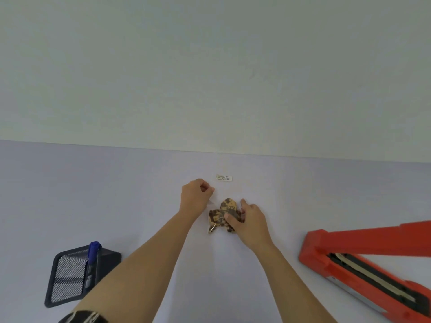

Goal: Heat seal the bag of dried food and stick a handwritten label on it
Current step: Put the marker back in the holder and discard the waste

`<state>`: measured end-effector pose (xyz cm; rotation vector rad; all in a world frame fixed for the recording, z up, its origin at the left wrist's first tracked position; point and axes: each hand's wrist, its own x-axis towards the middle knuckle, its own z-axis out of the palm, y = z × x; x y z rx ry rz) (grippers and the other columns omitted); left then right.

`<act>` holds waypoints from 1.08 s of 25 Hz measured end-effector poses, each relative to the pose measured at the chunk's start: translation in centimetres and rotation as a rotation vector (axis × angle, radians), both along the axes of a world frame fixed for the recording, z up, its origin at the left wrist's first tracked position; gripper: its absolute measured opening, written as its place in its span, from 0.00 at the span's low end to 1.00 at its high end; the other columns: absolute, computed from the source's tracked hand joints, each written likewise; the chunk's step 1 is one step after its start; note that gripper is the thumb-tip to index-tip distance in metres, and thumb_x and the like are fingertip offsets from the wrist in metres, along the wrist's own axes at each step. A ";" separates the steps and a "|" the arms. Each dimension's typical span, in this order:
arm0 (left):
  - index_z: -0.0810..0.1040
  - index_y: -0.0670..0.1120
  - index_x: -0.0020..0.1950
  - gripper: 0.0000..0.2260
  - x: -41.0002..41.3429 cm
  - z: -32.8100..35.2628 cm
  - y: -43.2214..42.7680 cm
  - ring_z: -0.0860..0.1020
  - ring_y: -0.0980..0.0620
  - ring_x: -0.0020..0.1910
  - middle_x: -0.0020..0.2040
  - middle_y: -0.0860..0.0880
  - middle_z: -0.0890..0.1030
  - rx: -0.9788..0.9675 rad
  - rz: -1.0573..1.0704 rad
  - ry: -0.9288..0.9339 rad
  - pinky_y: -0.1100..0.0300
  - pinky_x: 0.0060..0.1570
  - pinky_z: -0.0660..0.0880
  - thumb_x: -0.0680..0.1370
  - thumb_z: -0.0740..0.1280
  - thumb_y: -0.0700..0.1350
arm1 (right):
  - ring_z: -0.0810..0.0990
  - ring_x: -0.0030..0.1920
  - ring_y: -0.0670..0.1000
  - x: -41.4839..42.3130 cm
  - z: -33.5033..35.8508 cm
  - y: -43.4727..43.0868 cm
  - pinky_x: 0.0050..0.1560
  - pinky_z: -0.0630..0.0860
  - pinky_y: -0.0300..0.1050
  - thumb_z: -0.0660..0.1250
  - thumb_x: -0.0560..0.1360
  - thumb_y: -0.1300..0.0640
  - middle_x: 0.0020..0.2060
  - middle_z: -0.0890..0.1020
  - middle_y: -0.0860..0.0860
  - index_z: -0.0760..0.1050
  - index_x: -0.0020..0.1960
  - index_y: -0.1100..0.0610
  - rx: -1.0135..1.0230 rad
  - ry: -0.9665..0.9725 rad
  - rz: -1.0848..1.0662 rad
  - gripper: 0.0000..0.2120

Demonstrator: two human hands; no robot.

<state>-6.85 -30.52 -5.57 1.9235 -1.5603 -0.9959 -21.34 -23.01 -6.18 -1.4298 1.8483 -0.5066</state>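
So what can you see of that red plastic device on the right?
The red plastic heat sealer lies on the pale table at the right, cut off by the picture's edge. It stands open: the upper arm is lifted from a hinge at its left end, baring a black bed with a pale sealing strip and a silvery edge. Nothing touches it.
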 end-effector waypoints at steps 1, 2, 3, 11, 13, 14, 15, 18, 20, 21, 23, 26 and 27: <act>0.80 0.41 0.48 0.07 0.0 -0.3 -0.2 0.76 0.52 0.41 0.43 0.46 0.80 0.007 0.003 0.002 0.65 0.39 0.70 0.75 0.68 0.44 | 0.72 0.56 0.55 0.0 -0.2 -0.2 0.50 0.67 0.40 0.66 0.74 0.46 0.53 0.72 0.56 0.62 0.70 0.61 0.002 0.000 0.006 0.31; 0.80 0.41 0.49 0.07 0.1 -0.6 -0.4 0.77 0.50 0.43 0.44 0.45 0.81 0.018 0.008 0.003 0.63 0.41 0.71 0.75 0.68 0.44 | 0.72 0.55 0.54 0.1 -0.3 -0.4 0.50 0.67 0.40 0.66 0.74 0.46 0.52 0.71 0.55 0.62 0.70 0.61 0.012 -0.005 0.013 0.31; 0.80 0.41 0.49 0.08 0.1 -0.8 -0.6 0.78 0.49 0.44 0.45 0.44 0.81 0.025 0.006 0.001 0.62 0.42 0.72 0.76 0.68 0.44 | 0.72 0.55 0.54 0.1 -0.3 -0.6 0.51 0.68 0.40 0.66 0.74 0.46 0.52 0.71 0.55 0.61 0.71 0.61 0.021 -0.008 0.018 0.32; 0.71 0.40 0.66 0.19 -0.7 2.6 -0.9 0.77 0.47 0.56 0.58 0.42 0.79 -0.032 -0.004 0.038 0.61 0.54 0.70 0.77 0.65 0.45 | 0.69 0.60 0.60 -0.6 0.6 -1.2 0.58 0.67 0.48 0.63 0.74 0.43 0.61 0.70 0.60 0.61 0.69 0.64 -0.083 0.289 0.039 0.32; 0.70 0.40 0.67 0.18 -0.2 4.1 1.2 0.77 0.47 0.57 0.60 0.42 0.78 -0.131 0.005 0.035 0.57 0.58 0.71 0.78 0.64 0.43 | 0.69 0.59 0.59 0.0 0.6 1.3 0.58 0.68 0.50 0.63 0.75 0.49 0.59 0.72 0.59 0.64 0.68 0.61 -0.235 0.352 0.035 0.26; 0.69 0.39 0.68 0.19 0.3 4.9 2.2 0.76 0.46 0.59 0.61 0.42 0.77 -0.186 0.002 0.006 0.55 0.60 0.71 0.78 0.63 0.43 | 0.70 0.59 0.59 0.5 0.3 2.6 0.59 0.70 0.51 0.63 0.75 0.51 0.60 0.73 0.58 0.66 0.67 0.61 -0.299 0.362 0.039 0.24; 0.68 0.39 0.69 0.19 0.9 5.7 3.5 0.74 0.45 0.61 0.63 0.41 0.76 -0.229 -0.009 -0.060 0.54 0.61 0.70 0.79 0.61 0.43 | 0.70 0.60 0.58 1.2 0.1 3.9 0.60 0.71 0.52 0.63 0.75 0.53 0.61 0.73 0.58 0.66 0.67 0.61 -0.332 0.356 0.059 0.23; 0.58 0.37 0.73 0.24 3.9 7.0 7.9 0.64 0.41 0.69 0.71 0.38 0.66 -0.292 -0.041 -0.336 0.53 0.66 0.63 0.80 0.59 0.45 | 0.66 0.69 0.58 3.5 -1.2 7.6 0.69 0.63 0.50 0.58 0.78 0.53 0.69 0.68 0.59 0.63 0.70 0.62 -0.284 0.336 0.151 0.24; 0.50 0.35 0.75 0.31 6.5 6.7 11.2 0.53 0.40 0.74 0.76 0.37 0.54 -0.267 0.010 -0.477 0.52 0.72 0.54 0.80 0.59 0.50 | 0.60 0.73 0.58 5.0 -2.3 9.6 0.71 0.58 0.53 0.50 0.77 0.49 0.72 0.63 0.59 0.59 0.72 0.64 -0.207 0.384 0.175 0.28; 0.47 0.36 0.75 0.35 8.2 6.2 12.8 0.49 0.40 0.76 0.76 0.37 0.50 -0.230 0.055 -0.542 0.50 0.73 0.50 0.78 0.60 0.54 | 0.59 0.73 0.58 5.9 -2.7 10.6 0.71 0.58 0.55 0.46 0.76 0.47 0.73 0.62 0.59 0.58 0.72 0.64 -0.175 0.409 0.192 0.30; 0.46 0.38 0.75 0.41 11.5 5.1 15.6 0.45 0.39 0.76 0.77 0.37 0.46 -0.123 0.146 -0.643 0.46 0.73 0.49 0.75 0.60 0.61 | 0.57 0.74 0.58 7.7 -3.5 11.8 0.71 0.57 0.57 0.43 0.75 0.46 0.74 0.60 0.59 0.57 0.73 0.64 -0.138 0.438 0.238 0.32; 0.49 0.41 0.75 0.40 15.7 3.9 18.7 0.50 0.34 0.73 0.76 0.37 0.48 0.004 0.247 -0.666 0.40 0.69 0.54 0.73 0.62 0.61 | 0.52 0.75 0.56 10.5 -3.7 12.8 0.73 0.52 0.54 0.46 0.75 0.48 0.75 0.56 0.58 0.53 0.74 0.63 -0.120 0.438 0.326 0.31; 0.50 0.42 0.76 0.39 16.5 3.6 19.3 0.55 0.33 0.71 0.76 0.37 0.48 0.007 0.257 -0.640 0.40 0.67 0.59 0.74 0.63 0.59 | 0.51 0.75 0.56 10.9 -3.7 13.1 0.73 0.51 0.54 0.46 0.75 0.47 0.75 0.55 0.57 0.53 0.74 0.62 -0.131 0.432 0.333 0.32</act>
